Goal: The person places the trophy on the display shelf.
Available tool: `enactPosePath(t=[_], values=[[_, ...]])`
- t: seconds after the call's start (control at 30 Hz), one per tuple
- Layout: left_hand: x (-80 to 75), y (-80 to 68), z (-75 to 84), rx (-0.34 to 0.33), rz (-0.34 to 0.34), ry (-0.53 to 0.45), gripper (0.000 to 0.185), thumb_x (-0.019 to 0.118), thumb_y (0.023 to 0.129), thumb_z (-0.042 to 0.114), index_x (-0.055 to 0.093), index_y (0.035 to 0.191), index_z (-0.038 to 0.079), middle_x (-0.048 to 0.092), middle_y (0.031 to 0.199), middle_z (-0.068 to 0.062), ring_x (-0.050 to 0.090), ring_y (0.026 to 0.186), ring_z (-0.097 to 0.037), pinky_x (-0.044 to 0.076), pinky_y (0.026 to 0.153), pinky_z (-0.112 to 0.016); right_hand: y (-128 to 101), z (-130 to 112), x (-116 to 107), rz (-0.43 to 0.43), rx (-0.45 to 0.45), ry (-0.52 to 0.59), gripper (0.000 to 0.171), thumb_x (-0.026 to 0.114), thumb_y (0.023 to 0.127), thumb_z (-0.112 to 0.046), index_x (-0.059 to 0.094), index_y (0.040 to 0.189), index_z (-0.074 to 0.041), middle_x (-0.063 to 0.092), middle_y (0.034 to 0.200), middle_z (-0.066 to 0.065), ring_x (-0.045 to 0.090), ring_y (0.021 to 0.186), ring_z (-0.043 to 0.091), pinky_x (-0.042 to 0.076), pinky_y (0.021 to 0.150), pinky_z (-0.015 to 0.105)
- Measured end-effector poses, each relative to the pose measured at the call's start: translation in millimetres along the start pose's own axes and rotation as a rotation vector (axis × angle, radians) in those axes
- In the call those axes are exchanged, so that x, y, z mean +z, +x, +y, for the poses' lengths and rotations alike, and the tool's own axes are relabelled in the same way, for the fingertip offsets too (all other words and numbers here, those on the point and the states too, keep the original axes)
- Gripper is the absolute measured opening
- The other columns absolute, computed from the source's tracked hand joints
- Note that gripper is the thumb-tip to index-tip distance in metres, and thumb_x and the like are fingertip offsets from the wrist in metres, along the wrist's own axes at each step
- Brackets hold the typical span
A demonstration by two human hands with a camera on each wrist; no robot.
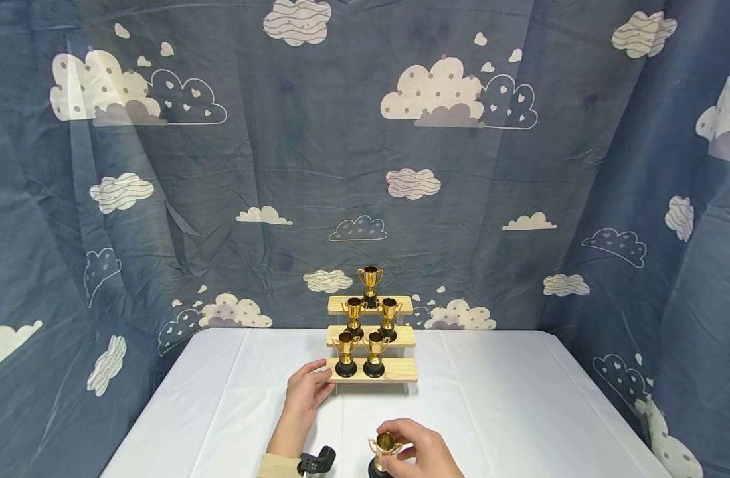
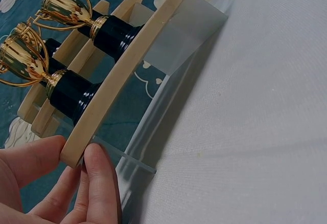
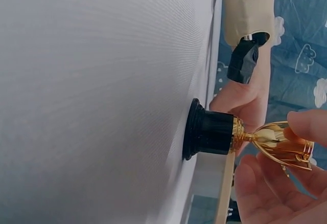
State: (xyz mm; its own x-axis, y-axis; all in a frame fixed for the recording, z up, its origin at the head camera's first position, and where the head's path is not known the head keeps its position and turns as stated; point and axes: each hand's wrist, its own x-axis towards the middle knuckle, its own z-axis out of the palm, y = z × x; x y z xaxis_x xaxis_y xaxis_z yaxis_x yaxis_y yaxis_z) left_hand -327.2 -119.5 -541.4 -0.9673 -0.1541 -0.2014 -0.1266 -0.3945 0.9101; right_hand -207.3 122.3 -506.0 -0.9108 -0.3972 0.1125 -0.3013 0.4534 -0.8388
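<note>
A three-step wooden stand (image 1: 394, 370) sits at the back middle of the white table (image 1: 520, 398). It carries several small gold trophies on black bases, one alone on the top step (image 1: 370, 281). My left hand (image 1: 327, 377) pinches the left end of the lowest board (image 2: 122, 81) between thumb and fingertips (image 2: 99, 183), close to the two trophies (image 2: 30, 65) on that step. Near the front edge my right hand (image 1: 400, 448) grips the cup of another gold trophy (image 1: 384, 446). Its black base (image 3: 207, 132) stands on the cloth, and my fingers (image 3: 306, 124) curl round the cup (image 3: 281, 144).
A blue curtain with cloud prints (image 1: 365, 166) hangs behind the table and along both sides. White cloth stretches left and right of the stand. A black camera mount (image 1: 317, 459) is strapped to my left wrist.
</note>
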Motion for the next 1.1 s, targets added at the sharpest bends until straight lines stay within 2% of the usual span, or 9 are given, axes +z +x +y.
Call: enactPosePath(t=[0.3, 0.53, 0.8, 1.1], values=[[-1.1, 1.1, 0.5, -0.01, -0.002, 0.004, 0.046, 0.069, 0.088, 0.0, 0.057, 0.133, -0.006, 0.058, 0.125, -0.025, 0.067, 0.088, -0.018, 0.059, 0.079, -0.03, 1.7, -2.4, -3.1, 0.02, -0.039, -0.001, 0.036, 0.079, 0.086, -0.026, 0.069, 0.116, -0.009, 0.067, 0.099, -0.01, 0.064, 0.087, 0.007, 0.059, 0.067, 0.025], [-1.6, 0.5, 1.9, -0.013, -0.007, 0.008, 0.048, 0.068, 0.09, 0.001, 0.055, 0.136, -0.005, 0.057, 0.127, -0.025, 0.067, 0.09, -0.018, 0.059, 0.081, -0.032, 1.7, -6.1, -6.3, 0.023, -0.033, 0.006, 0.035, 0.079, 0.086, -0.025, 0.069, 0.116, -0.01, 0.068, 0.098, -0.009, 0.065, 0.091, 0.016, 0.059, 0.068, 0.026], [-2.3, 0.3, 0.0, -0.013, 0.002, 0.001, 0.047, 0.068, 0.089, -0.001, 0.057, 0.134, -0.006, 0.059, 0.122, -0.024, 0.067, 0.088, -0.018, 0.059, 0.079, -0.031, 0.4, -5.4, -9.0, 0.055, -0.055, 0.0, 0.032, 0.08, 0.085, -0.024, 0.067, 0.113, -0.017, 0.067, 0.096, -0.009, 0.065, 0.089, 0.01, 0.059, 0.068, 0.027], [-1.2, -0.2, 1.8, -0.017, 0.005, 0.005, 0.046, 0.068, 0.089, 0.0, 0.057, 0.133, -0.005, 0.06, 0.123, -0.024, 0.068, 0.087, -0.018, 0.059, 0.078, -0.03, 2.2, -8.4, -16.8, 0.083, -0.074, -0.017, 0.035, 0.081, 0.085, -0.024, 0.065, 0.114, -0.013, 0.068, 0.098, -0.008, 0.066, 0.09, 0.011, 0.059, 0.071, 0.027]])
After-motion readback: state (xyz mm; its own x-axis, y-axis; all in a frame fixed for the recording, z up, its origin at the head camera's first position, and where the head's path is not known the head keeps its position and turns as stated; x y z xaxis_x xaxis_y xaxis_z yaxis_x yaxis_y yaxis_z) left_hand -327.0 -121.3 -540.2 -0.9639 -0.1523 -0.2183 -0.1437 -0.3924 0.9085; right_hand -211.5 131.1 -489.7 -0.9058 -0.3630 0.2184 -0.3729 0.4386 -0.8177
